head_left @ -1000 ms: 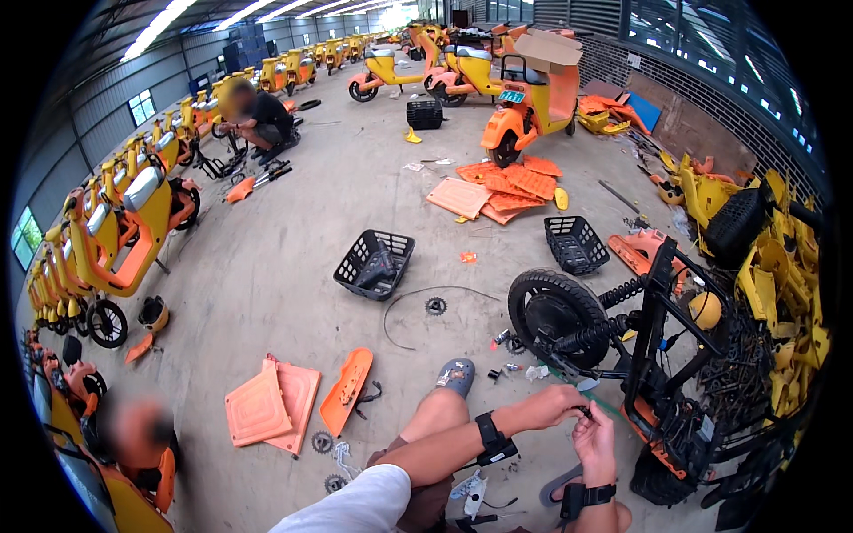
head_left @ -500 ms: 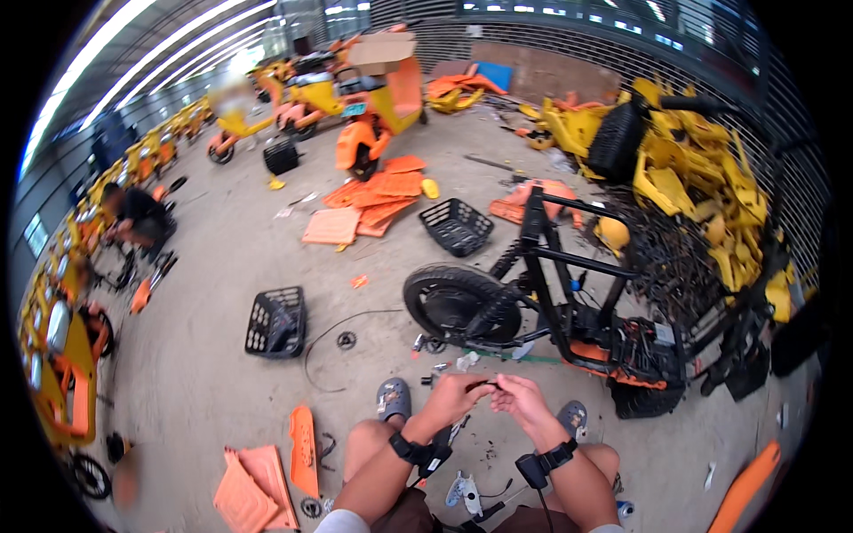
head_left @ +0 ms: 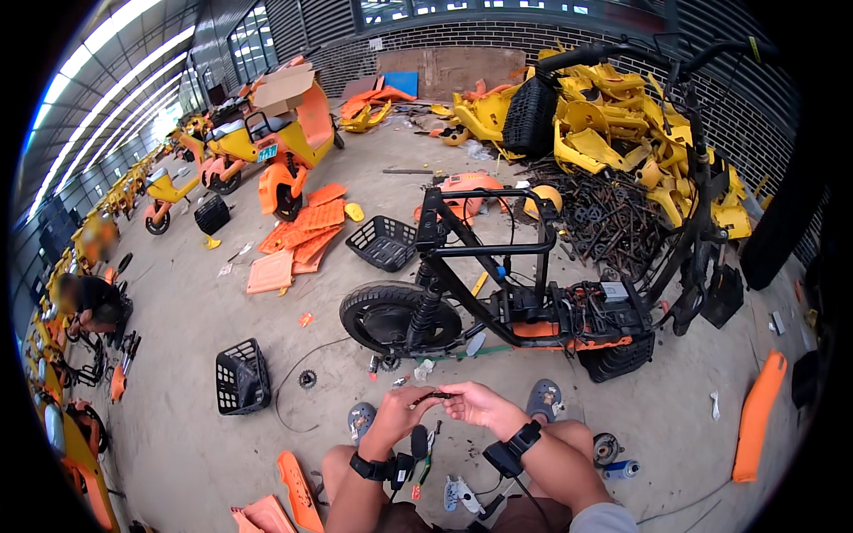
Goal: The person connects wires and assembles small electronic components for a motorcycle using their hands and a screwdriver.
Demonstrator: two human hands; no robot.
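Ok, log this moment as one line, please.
left hand: pinching thin dark part | right hand: pinching same part | ahead: stripped black scooter frame | floor, right side: blue can

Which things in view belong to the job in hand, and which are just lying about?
Likely in the job:
- thin dark piece, held between left hand and right hand
- stripped scooter chassis, just ahead

Likely just lying about:
- orange panels, piled on the floor
- heap of yellow shells
- orange strip, far right
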